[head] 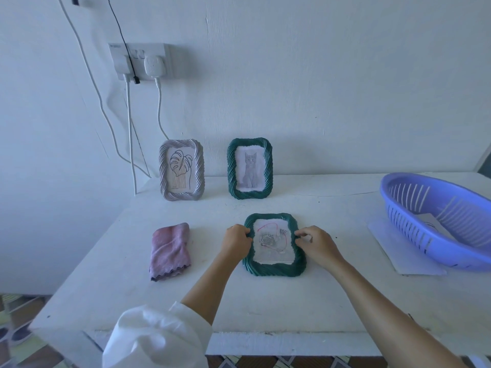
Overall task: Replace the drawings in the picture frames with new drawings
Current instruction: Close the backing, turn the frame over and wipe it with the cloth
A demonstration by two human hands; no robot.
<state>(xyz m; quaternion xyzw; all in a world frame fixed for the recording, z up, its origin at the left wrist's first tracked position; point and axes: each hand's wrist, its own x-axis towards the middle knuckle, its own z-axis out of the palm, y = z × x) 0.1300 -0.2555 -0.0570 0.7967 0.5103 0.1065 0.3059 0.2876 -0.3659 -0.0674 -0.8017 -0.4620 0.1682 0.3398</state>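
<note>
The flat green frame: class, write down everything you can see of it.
The flat green frame is rectangular with rounded corners and a dark green, twisted, rope-like border that looks moulded. It lies face up on the white table, in front of the person. Inside is a drawing of grey roses with a red line. The left hand grips its left edge and the right hand its right edge.

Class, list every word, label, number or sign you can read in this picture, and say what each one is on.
No text here can be read.
Socket panel: a small mark at its top left corner, too blurred to read.
Leaf drawing: a tiny mark at its lower left, too small to read.
Paper in the basket: dark marks, mostly hidden, unreadable.
Flat frame and cat frame: pictures only, no writing seen.
</note>
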